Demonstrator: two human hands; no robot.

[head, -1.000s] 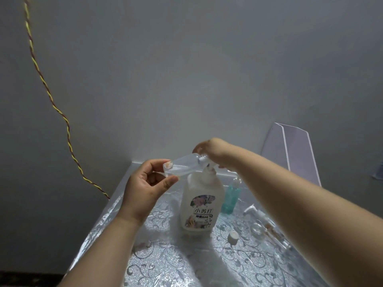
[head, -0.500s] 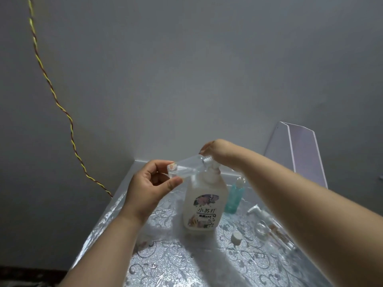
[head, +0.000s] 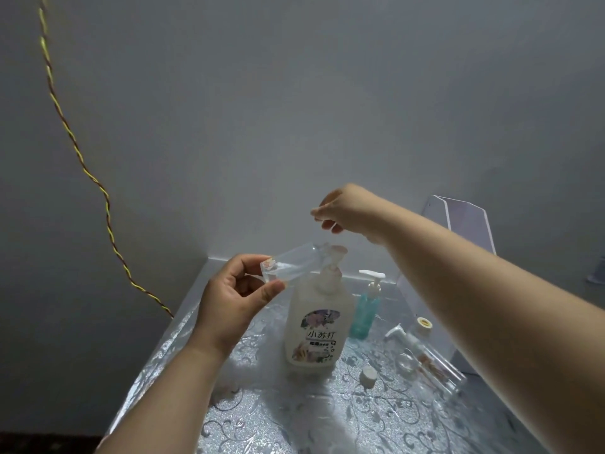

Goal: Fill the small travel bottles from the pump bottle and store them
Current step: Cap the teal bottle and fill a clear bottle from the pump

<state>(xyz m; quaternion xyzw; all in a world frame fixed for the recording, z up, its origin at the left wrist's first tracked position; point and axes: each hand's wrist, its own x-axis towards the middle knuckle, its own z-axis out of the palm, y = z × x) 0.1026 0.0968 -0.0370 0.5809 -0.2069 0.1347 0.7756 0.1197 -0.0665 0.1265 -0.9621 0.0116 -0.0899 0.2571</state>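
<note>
The travel bottle (head: 291, 262) is pinched at its base between thumb and fingers of the left hand (head: 235, 299). It is tilted nearly flat, with its mouth held at the nozzle (head: 322, 248) of the pump bottle (head: 316, 322), which stands on the table (head: 262, 421). The right hand (head: 347, 211) is held above the pump head (head: 338, 250), fingers loosely curled, nothing gripped.

With only 1 end gripped, the mouth may be knocked off the nozzle by a press, and liquid would be squirted onto the table. At so flat a tilt, liquid may also run back out. The pump bottle is not braced and could be tipped by an off-centre press.

0.5 s ago the right hand was pressed on the pump head; now it is lifted clear. The travel bottle is kept at the nozzle.
</note>
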